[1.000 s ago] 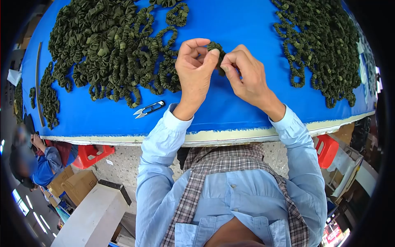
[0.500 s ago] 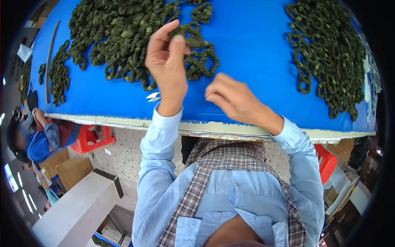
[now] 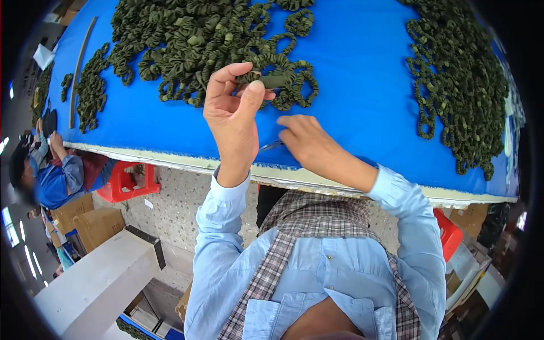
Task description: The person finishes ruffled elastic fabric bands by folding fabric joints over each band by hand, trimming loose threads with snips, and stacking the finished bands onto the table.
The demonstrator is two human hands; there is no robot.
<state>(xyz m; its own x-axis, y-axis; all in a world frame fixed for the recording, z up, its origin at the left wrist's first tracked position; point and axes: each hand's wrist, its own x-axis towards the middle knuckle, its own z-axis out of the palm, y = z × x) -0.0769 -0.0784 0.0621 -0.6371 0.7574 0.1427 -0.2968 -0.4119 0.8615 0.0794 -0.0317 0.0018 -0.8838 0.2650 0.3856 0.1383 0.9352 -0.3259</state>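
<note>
A dark green gathered scrunchie [image 3: 276, 81] is pinched between the thumb and fingers of my left hand [image 3: 233, 113], raised over the blue table. My right hand [image 3: 311, 141] is closed low over the table near its front edge. Small metal thread snips [image 3: 272, 145] stick out to the left from its curled fingers, their handles hidden by the hand. Just beyond my left hand spreads a large pile of the same scrunchies [image 3: 181, 39], a few loose ones lying at its right side.
Another heap of scrunchies [image 3: 462, 85] covers the table's right side. On the left lie a small bunch [image 3: 90, 88] and a long thin strip [image 3: 82, 71]. A person [image 3: 62, 170] sits at the far left by a red stool [image 3: 129, 181]. Cardboard boxes [image 3: 99, 226] stand on the floor.
The snips, which lay on the table beside my left wrist, are now at my right hand's fingers. My left hand has come lower with the scrunchie. The whole view has shifted slightly.
</note>
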